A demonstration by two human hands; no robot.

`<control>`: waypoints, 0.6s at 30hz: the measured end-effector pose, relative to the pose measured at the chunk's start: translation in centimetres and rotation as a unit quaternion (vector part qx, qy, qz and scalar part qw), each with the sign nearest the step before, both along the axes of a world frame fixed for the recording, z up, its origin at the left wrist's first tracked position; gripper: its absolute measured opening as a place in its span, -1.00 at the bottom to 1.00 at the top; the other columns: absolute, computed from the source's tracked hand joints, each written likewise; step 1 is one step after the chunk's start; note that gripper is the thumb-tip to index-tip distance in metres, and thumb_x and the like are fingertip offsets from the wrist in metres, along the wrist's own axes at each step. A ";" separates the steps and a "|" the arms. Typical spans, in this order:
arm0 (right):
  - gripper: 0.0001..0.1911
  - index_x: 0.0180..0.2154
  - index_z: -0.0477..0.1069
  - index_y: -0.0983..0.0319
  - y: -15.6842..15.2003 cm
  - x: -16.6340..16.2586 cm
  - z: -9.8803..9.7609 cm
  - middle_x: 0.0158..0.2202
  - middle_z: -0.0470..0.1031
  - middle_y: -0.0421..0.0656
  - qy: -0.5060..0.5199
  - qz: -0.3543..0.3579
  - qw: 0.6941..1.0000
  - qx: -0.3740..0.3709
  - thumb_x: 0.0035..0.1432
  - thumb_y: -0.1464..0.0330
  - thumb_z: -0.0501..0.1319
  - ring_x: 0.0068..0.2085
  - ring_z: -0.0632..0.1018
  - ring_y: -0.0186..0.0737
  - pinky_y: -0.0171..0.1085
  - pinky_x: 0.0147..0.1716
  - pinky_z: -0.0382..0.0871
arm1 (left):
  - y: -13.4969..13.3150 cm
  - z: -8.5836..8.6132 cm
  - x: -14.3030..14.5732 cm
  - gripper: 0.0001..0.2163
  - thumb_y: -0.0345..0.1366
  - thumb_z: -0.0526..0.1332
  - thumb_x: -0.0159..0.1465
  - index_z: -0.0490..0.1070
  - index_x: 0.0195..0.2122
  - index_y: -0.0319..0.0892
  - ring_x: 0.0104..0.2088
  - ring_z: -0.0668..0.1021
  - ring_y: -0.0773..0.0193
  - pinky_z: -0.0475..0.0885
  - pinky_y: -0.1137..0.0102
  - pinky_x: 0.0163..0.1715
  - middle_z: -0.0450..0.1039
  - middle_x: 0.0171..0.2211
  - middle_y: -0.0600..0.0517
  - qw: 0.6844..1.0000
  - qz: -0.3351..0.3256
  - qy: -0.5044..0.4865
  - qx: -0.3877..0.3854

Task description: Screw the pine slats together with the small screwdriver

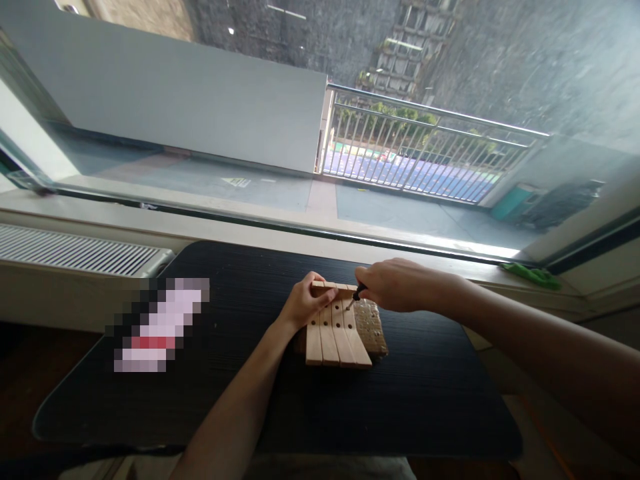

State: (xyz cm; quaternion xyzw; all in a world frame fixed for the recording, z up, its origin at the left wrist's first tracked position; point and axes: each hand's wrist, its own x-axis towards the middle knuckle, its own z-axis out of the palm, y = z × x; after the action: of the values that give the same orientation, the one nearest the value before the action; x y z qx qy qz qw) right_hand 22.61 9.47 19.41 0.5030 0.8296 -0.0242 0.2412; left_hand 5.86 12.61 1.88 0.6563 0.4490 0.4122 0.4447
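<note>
A small wooden assembly of several slats [336,335] with holes lies on the black table [240,400], with a perforated wooden plate [373,327] at its right side. My left hand [303,303] is closed on the far end of the slats, thumb on the top cross piece. My right hand [387,285] is closed round a small dark-handled tool [356,295] whose tip points down at a slat near the far end.
A blurred pink and white object [160,325] lies on the table's left part. A white radiator [75,251] runs at the left under the windowsill. A green cloth [533,274] lies on the sill at right. Beyond the window, a balcony railing [425,143].
</note>
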 end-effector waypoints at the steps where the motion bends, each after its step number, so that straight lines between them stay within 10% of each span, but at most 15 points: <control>1: -0.72 -0.10 0.43 0.29 0.1 0.0 -0.1 -0.33 0.57 0.05 -0.003 -0.001 1.000 0.002 0.30 0.27 0.07 -0.33 0.57 -0.03 -0.21 -0.49 0.19 | 0.0 0.0 0.0 -0.66 0.00 0.31 0.09 0.34 -0.30 -0.15 -0.44 0.49 0.27 0.35 0.44 -0.47 0.45 -0.46 0.09 1.000 0.001 0.001 0.001; 18: -0.66 -0.24 0.49 0.29 0.1 -0.5 -0.4 -0.32 0.59 0.05 -0.025 0.008 0.999 0.025 0.33 0.23 0.03 -0.28 0.59 -0.01 -0.23 -0.46 0.23 | 0.0 0.1 0.0 -0.66 0.00 0.30 0.09 0.34 -0.31 -0.16 -0.41 0.50 0.25 0.37 0.43 -0.42 0.46 -0.43 0.07 1.000 0.009 0.010 0.001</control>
State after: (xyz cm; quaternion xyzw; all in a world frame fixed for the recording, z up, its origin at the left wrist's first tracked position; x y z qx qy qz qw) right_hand 22.08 9.58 19.01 0.5028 0.8276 0.0108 0.2494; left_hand 5.85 12.60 2.02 0.6566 0.4594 0.4097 0.4358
